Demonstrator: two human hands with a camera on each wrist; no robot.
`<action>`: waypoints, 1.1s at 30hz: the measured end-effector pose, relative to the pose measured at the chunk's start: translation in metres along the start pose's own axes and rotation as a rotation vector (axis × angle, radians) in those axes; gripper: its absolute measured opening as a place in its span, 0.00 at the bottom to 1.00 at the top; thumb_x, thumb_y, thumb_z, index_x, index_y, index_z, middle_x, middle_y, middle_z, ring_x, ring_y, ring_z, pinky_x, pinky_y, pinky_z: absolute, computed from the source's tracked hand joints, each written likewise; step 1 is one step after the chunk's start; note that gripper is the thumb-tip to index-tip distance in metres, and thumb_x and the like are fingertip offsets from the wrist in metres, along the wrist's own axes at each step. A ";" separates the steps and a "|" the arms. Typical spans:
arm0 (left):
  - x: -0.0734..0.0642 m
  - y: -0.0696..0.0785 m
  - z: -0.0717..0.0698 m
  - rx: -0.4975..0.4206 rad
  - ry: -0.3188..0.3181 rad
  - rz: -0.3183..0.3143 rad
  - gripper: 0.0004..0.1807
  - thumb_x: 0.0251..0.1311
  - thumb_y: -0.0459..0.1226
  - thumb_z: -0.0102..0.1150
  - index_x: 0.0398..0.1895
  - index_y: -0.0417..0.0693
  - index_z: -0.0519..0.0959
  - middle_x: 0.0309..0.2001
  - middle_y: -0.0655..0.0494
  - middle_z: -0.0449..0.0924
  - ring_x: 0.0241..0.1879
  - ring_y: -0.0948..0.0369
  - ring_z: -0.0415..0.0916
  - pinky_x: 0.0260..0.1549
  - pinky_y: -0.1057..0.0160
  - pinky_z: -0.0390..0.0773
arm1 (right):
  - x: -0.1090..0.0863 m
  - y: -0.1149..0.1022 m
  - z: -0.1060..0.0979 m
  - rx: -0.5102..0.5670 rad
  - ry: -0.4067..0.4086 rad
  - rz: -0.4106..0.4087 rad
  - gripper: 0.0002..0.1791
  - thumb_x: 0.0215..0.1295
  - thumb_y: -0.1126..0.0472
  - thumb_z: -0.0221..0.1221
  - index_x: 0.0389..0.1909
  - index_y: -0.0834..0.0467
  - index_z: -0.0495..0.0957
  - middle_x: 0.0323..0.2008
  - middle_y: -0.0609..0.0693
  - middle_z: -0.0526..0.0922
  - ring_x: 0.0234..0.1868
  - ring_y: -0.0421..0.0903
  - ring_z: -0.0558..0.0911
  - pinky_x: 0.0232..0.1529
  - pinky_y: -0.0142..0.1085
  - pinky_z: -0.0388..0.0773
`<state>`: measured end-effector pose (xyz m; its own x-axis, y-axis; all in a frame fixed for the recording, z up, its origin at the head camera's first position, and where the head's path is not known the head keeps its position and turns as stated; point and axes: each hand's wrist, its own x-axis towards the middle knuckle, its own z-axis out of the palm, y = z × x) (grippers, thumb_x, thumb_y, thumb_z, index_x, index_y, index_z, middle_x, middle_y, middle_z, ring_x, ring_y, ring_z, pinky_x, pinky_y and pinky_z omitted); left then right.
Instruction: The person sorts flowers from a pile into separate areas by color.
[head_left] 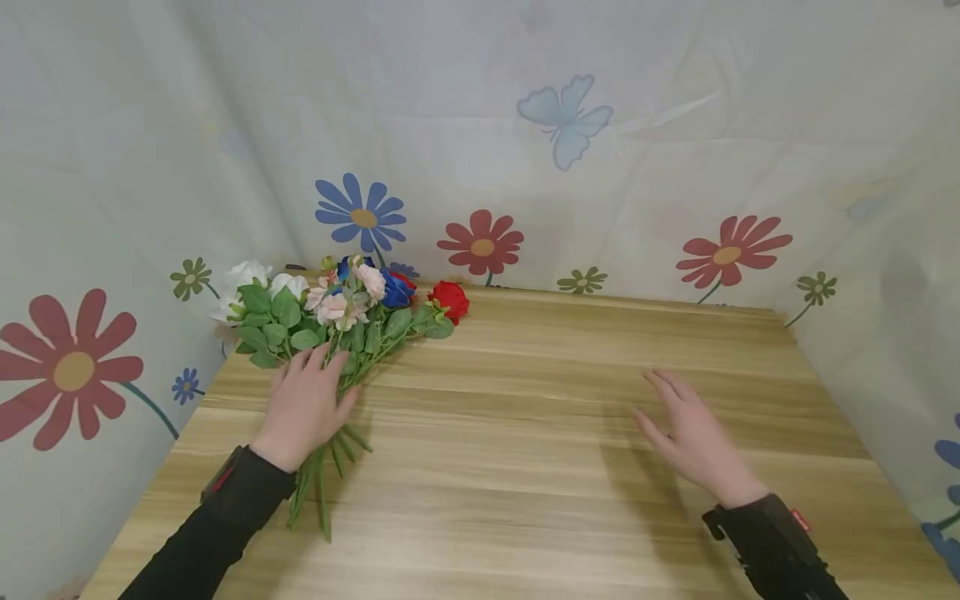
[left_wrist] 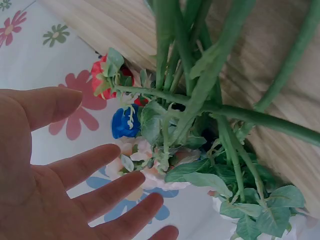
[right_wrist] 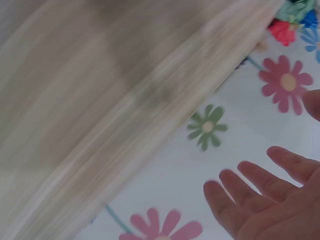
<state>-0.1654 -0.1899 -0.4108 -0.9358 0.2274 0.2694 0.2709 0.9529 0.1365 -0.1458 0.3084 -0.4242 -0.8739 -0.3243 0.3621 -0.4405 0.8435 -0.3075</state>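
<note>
A bunch of artificial flowers lies at the left of the table, its green stems toward the front. White roses, pale pink flowers, a blue rose and a red rose make up the heads, among green leaves. Over the stems hovers my left hand, fingers spread; in the left wrist view its fingers stand apart from the stems. My right hand is above the table's right side, fingers extended and holding nothing.
The wooden table has a light grain and meets a pale cloth backdrop along its back edge. Printed flowers and a blue butterfly decorate the cloth, which also hangs at both sides.
</note>
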 end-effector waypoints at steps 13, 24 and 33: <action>0.021 0.008 -0.007 -0.001 -0.139 0.024 0.16 0.57 0.37 0.63 0.44 0.34 0.78 0.33 0.41 0.76 0.28 0.48 0.75 0.25 0.50 0.76 | 0.052 -0.071 0.033 0.532 -0.083 0.021 0.20 0.67 0.63 0.56 0.59 0.64 0.70 0.55 0.61 0.76 0.53 0.58 0.77 0.50 0.53 0.76; 0.031 0.007 -0.004 -0.007 -0.297 -0.032 0.05 0.58 0.34 0.59 0.31 0.40 0.76 0.21 0.48 0.72 0.17 0.53 0.70 0.15 0.56 0.69 | 0.084 -0.117 0.054 1.002 -0.258 0.177 0.19 0.70 0.63 0.52 0.58 0.67 0.69 0.55 0.63 0.75 0.55 0.58 0.76 0.54 0.43 0.76; 0.034 0.003 0.000 -0.028 -0.353 -0.056 0.09 0.58 0.25 0.52 0.23 0.45 0.74 0.19 0.49 0.71 0.17 0.54 0.68 0.16 0.60 0.60 | 0.095 -0.128 0.060 1.134 -0.293 0.236 0.21 0.71 0.64 0.49 0.60 0.71 0.65 0.57 0.68 0.71 0.56 0.61 0.74 0.56 0.45 0.73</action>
<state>-0.1966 -0.1796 -0.4016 -0.9683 0.2349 -0.0846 0.2184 0.9611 0.1691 -0.1850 0.1435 -0.4035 -0.9065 -0.4215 0.0230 -0.0647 0.0847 -0.9943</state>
